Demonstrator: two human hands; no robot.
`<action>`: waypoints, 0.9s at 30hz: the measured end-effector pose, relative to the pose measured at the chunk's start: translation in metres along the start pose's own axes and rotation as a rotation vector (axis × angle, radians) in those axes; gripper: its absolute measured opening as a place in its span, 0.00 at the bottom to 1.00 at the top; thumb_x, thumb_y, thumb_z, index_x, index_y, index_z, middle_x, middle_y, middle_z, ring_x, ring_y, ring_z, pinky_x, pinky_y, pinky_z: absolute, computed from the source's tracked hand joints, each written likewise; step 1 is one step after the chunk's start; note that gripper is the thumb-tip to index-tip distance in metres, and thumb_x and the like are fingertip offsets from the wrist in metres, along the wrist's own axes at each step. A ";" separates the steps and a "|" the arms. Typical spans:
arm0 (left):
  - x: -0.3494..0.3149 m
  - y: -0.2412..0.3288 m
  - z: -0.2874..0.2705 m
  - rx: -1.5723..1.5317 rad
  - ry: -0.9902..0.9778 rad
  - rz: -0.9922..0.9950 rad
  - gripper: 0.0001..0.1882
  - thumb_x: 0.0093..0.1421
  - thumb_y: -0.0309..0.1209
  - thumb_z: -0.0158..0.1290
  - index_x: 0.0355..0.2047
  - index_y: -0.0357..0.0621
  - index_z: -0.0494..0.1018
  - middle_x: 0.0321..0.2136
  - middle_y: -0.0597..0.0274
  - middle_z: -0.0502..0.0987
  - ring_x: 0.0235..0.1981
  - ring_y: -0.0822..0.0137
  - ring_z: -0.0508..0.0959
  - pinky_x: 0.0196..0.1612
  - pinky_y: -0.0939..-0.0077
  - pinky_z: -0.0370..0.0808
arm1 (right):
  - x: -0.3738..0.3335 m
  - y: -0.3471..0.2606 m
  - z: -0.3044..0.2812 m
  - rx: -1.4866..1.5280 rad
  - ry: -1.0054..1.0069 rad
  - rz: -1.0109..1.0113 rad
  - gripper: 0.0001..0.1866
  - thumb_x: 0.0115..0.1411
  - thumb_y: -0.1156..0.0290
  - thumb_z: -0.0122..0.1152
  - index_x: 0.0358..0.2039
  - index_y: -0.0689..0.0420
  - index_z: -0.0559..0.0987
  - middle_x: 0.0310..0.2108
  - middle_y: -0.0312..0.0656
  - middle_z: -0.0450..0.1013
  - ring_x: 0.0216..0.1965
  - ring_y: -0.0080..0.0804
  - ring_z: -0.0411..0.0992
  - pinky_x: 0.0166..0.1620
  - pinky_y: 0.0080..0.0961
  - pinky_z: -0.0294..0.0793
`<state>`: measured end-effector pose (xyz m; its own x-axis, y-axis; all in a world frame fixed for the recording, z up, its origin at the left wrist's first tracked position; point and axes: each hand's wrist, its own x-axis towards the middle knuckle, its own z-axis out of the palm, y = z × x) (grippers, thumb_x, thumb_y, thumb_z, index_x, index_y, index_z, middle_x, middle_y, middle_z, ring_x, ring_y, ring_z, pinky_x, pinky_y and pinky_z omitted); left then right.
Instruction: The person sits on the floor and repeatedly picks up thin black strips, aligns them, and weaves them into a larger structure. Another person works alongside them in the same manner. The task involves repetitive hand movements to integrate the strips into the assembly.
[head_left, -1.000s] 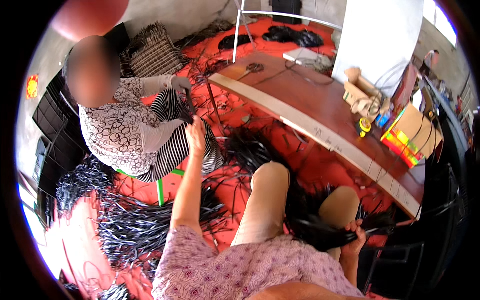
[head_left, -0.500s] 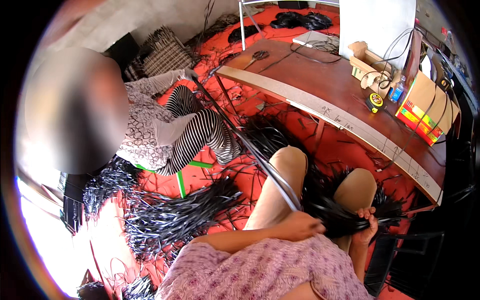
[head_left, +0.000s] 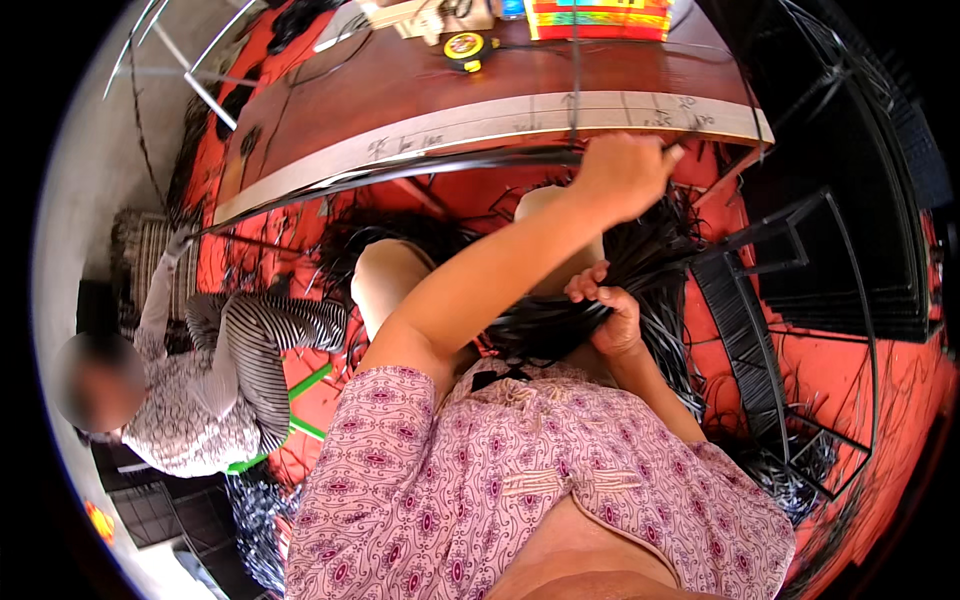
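My left hand (head_left: 628,178) is closed in a fist on long black flat strips (head_left: 455,160), raised at the near edge of the table. These strips run taut leftward along the edge to the gloved hand (head_left: 180,242) of a co-worker at the far left. Over my lap lies a thick bundle of black strips (head_left: 545,322). My right hand (head_left: 612,315) curls around the right part of that bundle, fingertips and thumb showing; its palm is hidden.
A brown table (head_left: 400,95) with a pale marked strip (head_left: 480,128) along its front holds a yellow tape measure (head_left: 466,50) and a colourful box (head_left: 600,18). At right stands a black metal frame (head_left: 868,350). The co-worker sits on a green stool (head_left: 308,385).
My view has turned right. My left hand has moved from my lap up to the table edge, drawing the strips along it. My right hand stays at the bundle.
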<state>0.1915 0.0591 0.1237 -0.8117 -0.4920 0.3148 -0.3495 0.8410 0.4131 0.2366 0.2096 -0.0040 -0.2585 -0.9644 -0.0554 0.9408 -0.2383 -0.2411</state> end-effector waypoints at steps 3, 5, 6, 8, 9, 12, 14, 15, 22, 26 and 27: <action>0.043 -0.024 0.016 0.071 0.002 0.028 0.23 0.62 0.45 0.46 0.20 0.41 0.77 0.18 0.47 0.77 0.23 0.47 0.79 0.27 0.51 0.73 | 0.000 0.005 0.010 -0.035 0.025 -0.025 0.15 0.42 0.74 0.62 0.32 0.57 0.70 0.24 0.40 0.66 0.31 0.37 0.66 0.42 0.32 0.66; 0.069 -0.020 0.032 0.075 0.015 0.066 0.23 0.62 0.45 0.46 0.21 0.41 0.78 0.19 0.47 0.77 0.24 0.47 0.79 0.29 0.52 0.74 | 0.000 0.003 0.010 -0.028 0.035 -0.009 0.15 0.41 0.74 0.62 0.31 0.57 0.70 0.23 0.40 0.67 0.31 0.37 0.66 0.41 0.32 0.66; 0.084 -0.010 0.039 0.089 0.005 0.079 0.24 0.63 0.46 0.45 0.22 0.40 0.78 0.20 0.46 0.78 0.25 0.46 0.79 0.30 0.52 0.74 | 0.002 0.002 0.011 -0.025 0.037 -0.001 0.15 0.41 0.75 0.62 0.31 0.57 0.70 0.23 0.40 0.67 0.31 0.37 0.66 0.41 0.32 0.66; 0.108 -0.018 0.055 0.136 -0.046 0.067 0.24 0.63 0.45 0.45 0.24 0.39 0.78 0.22 0.46 0.78 0.27 0.46 0.80 0.32 0.53 0.75 | 0.005 0.001 0.016 -0.043 0.056 0.013 0.15 0.40 0.73 0.64 0.30 0.56 0.69 0.22 0.38 0.65 0.30 0.35 0.65 0.40 0.31 0.65; 0.117 -0.040 0.074 0.164 -0.083 0.041 0.23 0.62 0.45 0.46 0.25 0.39 0.79 0.24 0.45 0.79 0.29 0.46 0.80 0.33 0.53 0.75 | 0.004 0.001 0.018 -0.071 0.059 0.017 0.16 0.40 0.72 0.64 0.30 0.55 0.69 0.21 0.37 0.64 0.29 0.34 0.64 0.40 0.29 0.64; 0.120 -0.066 0.103 0.237 -0.222 0.068 0.19 0.60 0.41 0.47 0.29 0.39 0.80 0.31 0.44 0.80 0.35 0.48 0.81 0.37 0.55 0.76 | 0.001 -0.004 0.016 -0.089 0.098 0.002 0.16 0.39 0.71 0.63 0.29 0.54 0.68 0.20 0.35 0.62 0.28 0.33 0.62 0.38 0.28 0.62; 0.128 -0.070 0.106 0.240 -0.243 0.045 0.17 0.60 0.39 0.47 0.30 0.39 0.80 0.32 0.44 0.80 0.37 0.49 0.81 0.38 0.55 0.76 | 0.006 -0.009 0.015 -0.066 0.092 -0.013 0.16 0.39 0.71 0.63 0.29 0.54 0.68 0.20 0.35 0.62 0.27 0.33 0.61 0.38 0.28 0.62; 0.132 -0.065 0.101 0.243 -0.310 0.023 0.16 0.58 0.37 0.46 0.30 0.40 0.81 0.33 0.46 0.80 0.37 0.50 0.81 0.39 0.54 0.76 | 0.009 -0.010 0.015 -0.051 0.092 -0.014 0.16 0.39 0.71 0.63 0.29 0.54 0.68 0.20 0.36 0.62 0.27 0.32 0.60 0.38 0.29 0.62; 0.126 -0.073 0.107 0.289 -0.325 0.086 0.14 0.54 0.36 0.48 0.32 0.45 0.81 0.33 0.51 0.81 0.37 0.53 0.81 0.37 0.56 0.76 | 0.011 -0.004 0.018 -0.138 0.081 0.011 0.17 0.39 0.71 0.63 0.29 0.53 0.65 0.21 0.36 0.63 0.28 0.33 0.63 0.38 0.30 0.63; 0.128 -0.068 0.126 0.330 -0.316 0.074 0.14 0.57 0.38 0.47 0.35 0.50 0.82 0.36 0.57 0.82 0.40 0.59 0.81 0.37 0.59 0.75 | 0.012 0.002 0.021 -0.095 0.076 -0.045 0.18 0.40 0.71 0.62 0.30 0.52 0.64 0.20 0.34 0.60 0.27 0.30 0.59 0.38 0.28 0.60; 0.131 -0.071 0.130 0.316 -0.324 0.080 0.14 0.57 0.37 0.47 0.35 0.50 0.82 0.37 0.58 0.82 0.40 0.59 0.81 0.37 0.60 0.75 | 0.013 0.005 0.018 -0.080 0.071 -0.048 0.17 0.40 0.71 0.61 0.30 0.52 0.64 0.20 0.34 0.59 0.27 0.29 0.59 0.38 0.28 0.59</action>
<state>0.0490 -0.0360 0.0244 -0.9291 -0.3687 0.0308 -0.3640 0.9258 0.1016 0.2421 0.1933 0.0119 -0.3203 -0.9409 -0.1100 0.9073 -0.2713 -0.3211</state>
